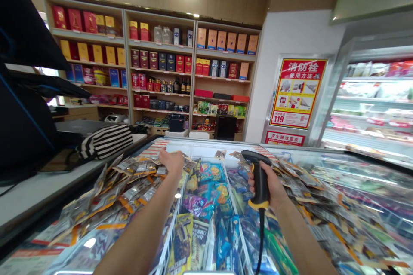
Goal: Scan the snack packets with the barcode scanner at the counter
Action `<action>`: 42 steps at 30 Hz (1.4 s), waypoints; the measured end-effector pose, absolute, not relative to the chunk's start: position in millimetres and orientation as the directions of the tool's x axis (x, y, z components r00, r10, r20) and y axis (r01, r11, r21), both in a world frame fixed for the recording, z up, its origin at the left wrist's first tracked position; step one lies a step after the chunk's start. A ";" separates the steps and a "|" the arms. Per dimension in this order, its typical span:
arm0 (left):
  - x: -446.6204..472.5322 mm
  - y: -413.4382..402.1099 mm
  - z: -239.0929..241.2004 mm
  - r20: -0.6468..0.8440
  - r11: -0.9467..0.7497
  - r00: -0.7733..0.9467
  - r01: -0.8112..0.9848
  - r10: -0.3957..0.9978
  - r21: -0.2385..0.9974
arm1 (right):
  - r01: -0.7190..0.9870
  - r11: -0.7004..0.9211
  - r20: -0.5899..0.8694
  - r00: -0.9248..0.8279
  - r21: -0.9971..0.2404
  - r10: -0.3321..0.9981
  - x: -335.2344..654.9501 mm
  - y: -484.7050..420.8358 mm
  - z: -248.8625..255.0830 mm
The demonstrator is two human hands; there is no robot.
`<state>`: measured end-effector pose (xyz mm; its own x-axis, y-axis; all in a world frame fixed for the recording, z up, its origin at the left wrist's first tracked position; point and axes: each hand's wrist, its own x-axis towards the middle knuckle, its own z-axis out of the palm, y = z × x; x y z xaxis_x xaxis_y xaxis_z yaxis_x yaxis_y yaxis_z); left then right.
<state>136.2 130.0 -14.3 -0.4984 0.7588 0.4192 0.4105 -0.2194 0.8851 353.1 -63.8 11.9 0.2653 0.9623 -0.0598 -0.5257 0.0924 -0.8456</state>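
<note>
My right hand (272,187) is closed round the handle of a black and yellow barcode scanner (259,175), its cable hanging down towards me. The scanner's head points away, over small silver and orange snack packets (303,184) spread on the glass top of a chest freezer (355,167). My left hand (171,161) reaches forward onto a heap of the same packets (129,180) on the left side of the lid. Its fingers curl down over the packets, and whether they grip one is hidden. Through the glass between my arms lie colourful ice cream wrappers (209,189).
A grey counter (29,193) runs along the left with a striped bag (105,141) and a dark till screen (19,73). Shelves of boxed goods and bottles (161,64) fill the back wall. A red fire-hydrant poster (297,92) and a chilled display case (374,94) stand at right.
</note>
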 end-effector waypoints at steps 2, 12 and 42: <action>142.3 128.1 -8.1 0.441 -0.209 -0.463 0.470 0.768 0.857 | -0.523 0.098 -0.056 0.270 -0.846 0.961 357.0 -62.6 9.6; 252.3 154.7 -54.1 0.334 -0.372 0.194 0.678 0.922 0.634 | -0.491 0.086 -0.138 0.403 -0.867 0.905 373.4 -62.0 3.8; 241.5 138.1 -52.4 0.069 -0.242 0.244 0.801 0.967 0.547 | -0.590 0.018 -0.192 0.291 -0.807 0.937 365.7 -67.9 -18.7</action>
<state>241.5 138.1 -52.4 0.2444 0.9672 0.0690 0.8015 -0.2415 0.5471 365.7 -67.9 -18.7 0.2914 0.9371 -0.1923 -0.5898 0.0177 -0.8074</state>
